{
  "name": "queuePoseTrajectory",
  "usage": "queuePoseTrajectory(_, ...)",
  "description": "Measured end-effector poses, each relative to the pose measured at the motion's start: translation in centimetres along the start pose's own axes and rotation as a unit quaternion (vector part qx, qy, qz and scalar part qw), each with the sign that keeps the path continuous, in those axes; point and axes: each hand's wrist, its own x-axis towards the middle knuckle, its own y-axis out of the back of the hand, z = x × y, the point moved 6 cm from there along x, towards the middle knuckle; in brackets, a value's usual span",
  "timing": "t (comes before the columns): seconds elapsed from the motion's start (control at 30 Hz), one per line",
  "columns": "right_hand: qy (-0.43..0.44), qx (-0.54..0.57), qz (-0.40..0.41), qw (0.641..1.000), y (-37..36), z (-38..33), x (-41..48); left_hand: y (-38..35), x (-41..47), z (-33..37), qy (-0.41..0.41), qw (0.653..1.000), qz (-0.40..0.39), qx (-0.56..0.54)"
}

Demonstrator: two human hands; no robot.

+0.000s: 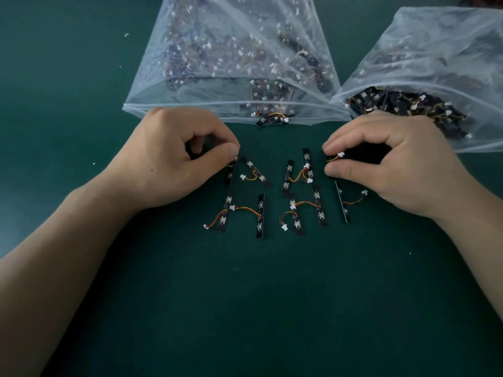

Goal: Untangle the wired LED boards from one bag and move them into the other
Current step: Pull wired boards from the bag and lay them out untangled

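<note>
Two clear bags are counted: the middle bag (231,50) and the right bag (435,50), each stuffed with more boards than can be tallied. On the desk (245,308), nine LED boards are laid out: a left cluster (260,216) of four, a right cluster (319,208) of five. Two hands are tallied: the upper-left board (230,175) is pinched by the left hand (174,161), and a tenth board (332,159) is pinched in the right hand (394,164). One more board (272,120) is spotted poking from the middle bag's mouth.

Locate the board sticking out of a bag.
Head view, upper centre: the board pokes from the mouth of the left bag, between left hand and right hand.
</note>
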Motion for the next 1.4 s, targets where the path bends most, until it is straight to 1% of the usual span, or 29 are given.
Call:
queuePoseTrajectory(0.1, 0.0, -0.003, -0.002, 1.0, -0.1, 0.0, 0.0, -0.3, 0.0, 0.2, 0.005, 1.0, -0.003, 0.004)
queuePoseTrajectory(0.3, 0.001, -0.01, -0.005, 1.0, -0.2, 0.1, 0.1, -0.4, 0.0, 1.1, -0.031, 0.999, -0.025, -0.017)
queuePoseTrajectory(0.43, 0.007, -0.011, -0.009, 1.0, -0.2, 0.0, 0.1, -0.8, 0.0, 1.7, -0.054, 0.997, -0.047, 0.004)
queuePoseTrajectory(0.63, 0.023, -0.011, -0.013, 1.0, -0.2, -0.3, 0.1, -1.2, -0.1, 1.4, -0.041, 0.995, -0.081, 0.031)
queuePoseTrajectory(0.8, 0.023, 0.003, -0.018, 1.0, -0.1, -0.1, -0.1, -0.8, 0.0, 1.9, -0.059, 0.996, -0.059, 0.021)
queuePoseTrajectory(1.0, 0.021, 0.006, -0.019, 1.0, -0.1, -0.2, -0.1, -1.6, -0.3, 2.3, -0.067, 0.991, -0.088, 0.076)
queuePoseTrajectory(1.13, 0.023, 0.003, -0.014, 1.0, -0.1, -0.3, -0.1, -1.6, -0.3, 2.5, -0.078, 0.988, -0.083, 0.1)
queuePoseTrajectory(1.23, 0.047, -0.006, 0.007, 0.999, 0.1, -0.7, -0.2, -1.5, -0.3, 2.6, -0.088, 0.987, -0.079, 0.111)
queuePoseTrajectory(1.3, 0.087, -0.033, 0.02, 0.995, 0.1, -1.4, -0.3, -1.5, -0.3, 2.6, -0.089, 0.987, -0.079, 0.106)
queuePoseTrajectory(1.4, 0.149, -0.061, 0.005, 0.987, -0.7, -2.9, -0.6, -1.6, -0.3, 2.6, -0.089, 0.988, -0.081, 0.098)
